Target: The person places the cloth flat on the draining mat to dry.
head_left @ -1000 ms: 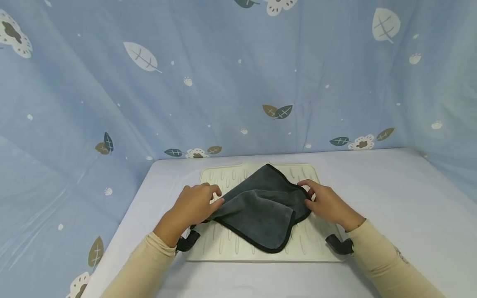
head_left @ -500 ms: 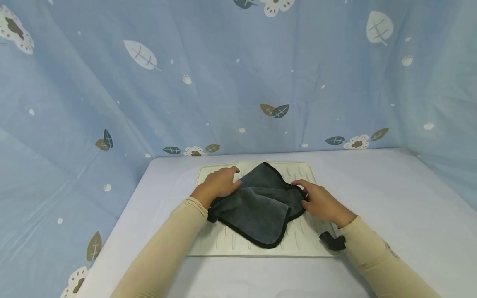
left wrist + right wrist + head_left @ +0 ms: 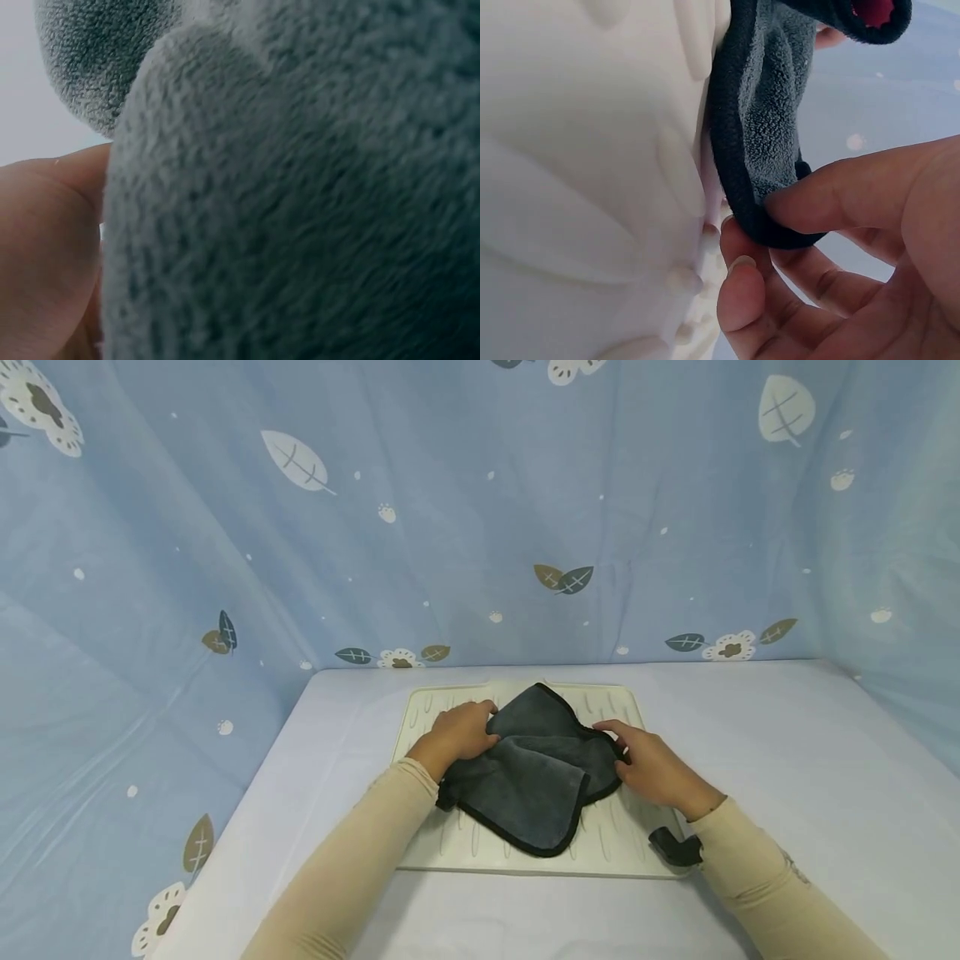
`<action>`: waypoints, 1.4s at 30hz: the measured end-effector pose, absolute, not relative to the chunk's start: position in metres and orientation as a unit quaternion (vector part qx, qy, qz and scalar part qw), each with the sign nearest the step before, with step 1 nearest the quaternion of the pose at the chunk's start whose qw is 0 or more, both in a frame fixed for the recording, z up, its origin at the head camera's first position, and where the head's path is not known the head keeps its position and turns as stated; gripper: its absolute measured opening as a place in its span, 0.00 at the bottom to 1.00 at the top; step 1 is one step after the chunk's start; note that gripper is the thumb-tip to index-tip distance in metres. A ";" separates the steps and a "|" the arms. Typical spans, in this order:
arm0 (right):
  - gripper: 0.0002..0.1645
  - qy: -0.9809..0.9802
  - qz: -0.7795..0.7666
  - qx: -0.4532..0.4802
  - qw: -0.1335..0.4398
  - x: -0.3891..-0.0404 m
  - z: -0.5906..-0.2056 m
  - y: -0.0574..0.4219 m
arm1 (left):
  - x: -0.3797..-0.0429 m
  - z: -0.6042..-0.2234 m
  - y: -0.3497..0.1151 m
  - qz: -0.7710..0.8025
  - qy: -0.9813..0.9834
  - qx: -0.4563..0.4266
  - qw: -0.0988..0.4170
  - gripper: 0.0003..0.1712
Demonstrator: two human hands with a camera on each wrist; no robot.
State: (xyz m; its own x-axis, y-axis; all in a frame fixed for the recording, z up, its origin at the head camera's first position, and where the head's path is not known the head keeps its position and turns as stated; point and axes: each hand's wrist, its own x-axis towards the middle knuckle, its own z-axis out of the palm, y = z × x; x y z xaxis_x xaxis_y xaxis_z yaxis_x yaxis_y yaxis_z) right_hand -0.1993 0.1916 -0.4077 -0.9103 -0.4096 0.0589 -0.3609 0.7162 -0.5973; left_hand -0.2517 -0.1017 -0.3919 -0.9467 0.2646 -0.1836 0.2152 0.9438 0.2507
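Note:
A dark grey plush cloth (image 3: 525,793) with black edging lies in loose folds on a cream ribbed tray or mat (image 3: 442,856). My right hand (image 3: 656,768) pinches its right corner. In the right wrist view, the thumb (image 3: 817,199) presses on the plush face, with fingers behind the black edge. My left hand (image 3: 461,731) is at the cloth's upper left, thumb and forefinger spread towards it. Cloth (image 3: 285,210) fills most of the left wrist view, and the left thumb (image 3: 45,240) meets its edge. The cloth hides most left fingers, so their hold is unclear.
The tray lies on a white-covered table (image 3: 750,735). Behind it hangs a blue curtain (image 3: 450,543) printed with leaves and flowers. A black wrist mount (image 3: 675,847) hangs beneath my right wrist, just over the tray's corner.
My left hand has moved right and away from me, from the cloth's left end to its upper-left side. My right hand stays at the right corner, and the folds look nearly the same.

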 end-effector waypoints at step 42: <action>0.33 0.933 -0.301 -0.197 0.029 -0.201 -0.410 0.191 | -0.204 -0.395 -0.086 0.161 0.968 0.189 0.043 0.18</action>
State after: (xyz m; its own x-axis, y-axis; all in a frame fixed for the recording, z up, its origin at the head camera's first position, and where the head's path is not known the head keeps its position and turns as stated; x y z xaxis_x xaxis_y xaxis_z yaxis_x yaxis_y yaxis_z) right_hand -0.2005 0.1907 -0.4101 -0.9209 -0.3845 0.0636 -0.3491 0.7412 -0.5734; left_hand -0.2043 -0.0857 -0.3953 -0.9249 0.3796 -0.0228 0.3519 0.8769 0.3276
